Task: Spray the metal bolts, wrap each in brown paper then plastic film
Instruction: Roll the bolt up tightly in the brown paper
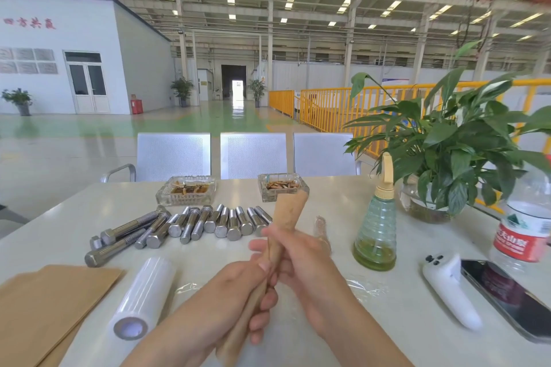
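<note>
**One bolt in paper, most still bare**

Head view: the left hand (238, 286) and right hand (301, 259) both grip a brown-paper-wrapped bolt (286, 217), held tilted above the bench (417, 322). It still needs film from the roll (143, 298). One film-wrapped bolt (321, 229) seems finished; the bare bolts (190, 225) lie in a row beyond.

grey steel hex bolts (190, 225) | brown paper-wrapped bolt (283, 228) | tan paper sheets (44, 304), lower left | white film roll (143, 298) | green-tinted spray bottle (376, 235) | red-labelled water bottle (524, 229), right edge
</note>
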Motion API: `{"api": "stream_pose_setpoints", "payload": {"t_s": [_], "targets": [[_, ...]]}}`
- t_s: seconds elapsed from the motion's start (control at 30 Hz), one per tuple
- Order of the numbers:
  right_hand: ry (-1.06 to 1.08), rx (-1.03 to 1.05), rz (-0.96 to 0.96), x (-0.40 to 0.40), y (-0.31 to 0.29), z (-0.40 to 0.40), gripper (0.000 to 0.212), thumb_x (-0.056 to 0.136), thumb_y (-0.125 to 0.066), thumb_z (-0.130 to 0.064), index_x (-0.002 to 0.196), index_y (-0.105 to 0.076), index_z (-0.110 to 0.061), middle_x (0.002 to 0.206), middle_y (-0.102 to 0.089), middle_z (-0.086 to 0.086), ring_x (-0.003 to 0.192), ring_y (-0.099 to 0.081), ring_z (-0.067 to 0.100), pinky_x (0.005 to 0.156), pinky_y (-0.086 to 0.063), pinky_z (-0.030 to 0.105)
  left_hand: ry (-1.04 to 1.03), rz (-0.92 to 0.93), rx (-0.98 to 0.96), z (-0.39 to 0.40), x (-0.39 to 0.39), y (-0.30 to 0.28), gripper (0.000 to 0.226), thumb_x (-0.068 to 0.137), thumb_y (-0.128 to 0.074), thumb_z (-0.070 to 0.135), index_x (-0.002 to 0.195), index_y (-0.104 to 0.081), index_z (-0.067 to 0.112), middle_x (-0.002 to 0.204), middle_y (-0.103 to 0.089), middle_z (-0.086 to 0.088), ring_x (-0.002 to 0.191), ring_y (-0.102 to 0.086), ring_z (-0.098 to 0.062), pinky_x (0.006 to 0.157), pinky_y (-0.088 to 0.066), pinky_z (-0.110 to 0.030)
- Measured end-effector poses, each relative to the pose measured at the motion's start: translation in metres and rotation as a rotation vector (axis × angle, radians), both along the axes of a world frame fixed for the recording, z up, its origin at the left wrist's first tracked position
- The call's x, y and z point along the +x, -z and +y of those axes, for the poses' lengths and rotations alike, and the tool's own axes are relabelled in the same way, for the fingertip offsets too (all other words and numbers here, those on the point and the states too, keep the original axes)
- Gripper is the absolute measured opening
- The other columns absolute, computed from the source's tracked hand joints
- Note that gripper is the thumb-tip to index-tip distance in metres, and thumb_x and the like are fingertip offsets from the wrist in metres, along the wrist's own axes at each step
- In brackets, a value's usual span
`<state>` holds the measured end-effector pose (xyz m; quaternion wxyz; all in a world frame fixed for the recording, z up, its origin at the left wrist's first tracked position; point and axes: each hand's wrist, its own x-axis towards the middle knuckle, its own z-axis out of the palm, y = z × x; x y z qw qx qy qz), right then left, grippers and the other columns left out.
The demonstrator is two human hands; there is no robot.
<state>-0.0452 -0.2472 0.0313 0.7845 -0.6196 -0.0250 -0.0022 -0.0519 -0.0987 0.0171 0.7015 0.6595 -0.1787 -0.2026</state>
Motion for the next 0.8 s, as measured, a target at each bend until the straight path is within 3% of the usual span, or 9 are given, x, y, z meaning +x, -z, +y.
{"api": "stream_pose_setpoints", "payload": {"t_s": [0.03,0.1,0.27,0.37,0.43,0.5,0.6,0.7,0.8], "targets": [[0.033,-0.013,-0.023,0.003,-0.002,-0.006,0.029,0.100,-0.059,-0.029,0.104,-0.073,-0.004,0.097,-0.078,0.015,0.086,-0.074,0.024,0.083,-0.059,0.031,0.003,-0.002,0.002,0.003,0.000,-0.001,0.036,0.104,-0.052,0.040,0.092,-0.053,0.006,0.067,-0.047,-0.008,0.048,-0.043,-0.019,0.047,-0.046,-0.029],[0.079,-0.092,-0.043,0.007,-0.008,-0.015,0.026,0.099,-0.062,-0.027,0.105,-0.075,-0.005,0.099,-0.080,0.009,0.093,-0.076,0.021,0.089,-0.058,0.032,0.006,-0.016,0.051,0.007,-0.001,-0.002,0.035,0.099,-0.054,0.043,0.091,-0.054,0.009,0.069,-0.047,-0.008,0.050,-0.043,-0.019,0.049,-0.046,-0.029],[0.190,-0.075,-0.046,0.014,-0.007,-0.009,0.016,0.094,-0.065,-0.017,0.100,-0.076,-0.006,0.094,-0.079,0.014,0.077,-0.073,0.017,0.075,-0.062,0.029,0.044,-0.019,0.135,0.010,0.005,-0.009,0.032,0.108,-0.045,0.037,0.094,-0.053,0.010,0.070,-0.049,-0.006,0.054,-0.042,-0.018,0.051,-0.045,-0.030],[0.177,0.102,-0.046,0.016,-0.003,-0.006,0.018,0.094,-0.062,-0.013,0.103,-0.072,-0.002,0.089,-0.076,0.019,0.076,-0.071,0.022,0.066,-0.062,0.032,0.077,-0.014,0.134,0.008,0.010,-0.012,0.032,0.109,-0.044,0.037,0.095,-0.052,0.009,0.070,-0.048,-0.006,0.053,-0.041,-0.018,0.050,-0.044,-0.028],[0.108,0.192,-0.045,0.016,-0.003,-0.006,0.020,0.096,-0.059,-0.013,0.108,-0.075,-0.009,0.081,-0.072,0.012,0.074,-0.068,0.019,0.064,-0.059,0.029,0.105,0.003,0.129,0.008,0.013,-0.014,0.032,0.108,-0.044,0.038,0.097,-0.052,0.009,0.069,-0.047,-0.005,0.052,-0.040,-0.016,0.050,-0.043,-0.027],[0.122,0.120,-0.090,0.018,-0.002,-0.007,0.022,0.100,-0.057,-0.012,0.107,-0.077,-0.014,0.078,-0.073,0.007,0.074,-0.070,0.019,0.063,-0.059,0.030,0.115,0.029,0.131,0.009,0.017,-0.014,0.031,0.107,-0.045,0.038,0.097,-0.052,0.009,0.069,-0.046,-0.004,0.050,-0.038,-0.015,0.048,-0.041,-0.026],[0.224,-0.184,-0.242,0.021,0.000,-0.012,0.025,0.103,-0.054,-0.013,0.106,-0.077,-0.021,0.085,-0.078,0.002,0.077,-0.074,0.021,0.062,-0.063,0.037,0.118,0.080,0.116,0.012,0.023,-0.013,0.032,0.106,-0.048,0.041,0.096,-0.052,0.010,0.068,-0.044,-0.004,0.049,-0.034,-0.014,0.046,-0.035,-0.025],[0.122,-0.353,-0.353,0.018,0.003,-0.020,0.023,0.104,-0.056,-0.031,0.119,-0.072,-0.036,0.098,-0.077,0.000,0.068,-0.072,0.022,0.058,-0.059,0.035,0.129,0.117,0.050,0.017,0.026,-0.011,0.032,0.102,-0.054,0.042,0.095,-0.056,0.011,0.069,-0.042,-0.005,0.048,-0.031,-0.013,0.045,-0.032,-0.023],[-0.070,-0.429,-0.309,0.015,0.006,-0.026,0.046,0.093,-0.049,-0.071,0.128,-0.066,-0.048,0.109,-0.074,-0.005,0.071,-0.072,0.024,0.058,-0.058,0.033,0.123,0.118,0.064,0.021,0.029,-0.009,0.031,0.100,-0.055,0.042,0.094,-0.057,0.011,0.069,-0.043,-0.004,0.048,-0.030,-0.013,0.046,-0.031,-0.023]]}}
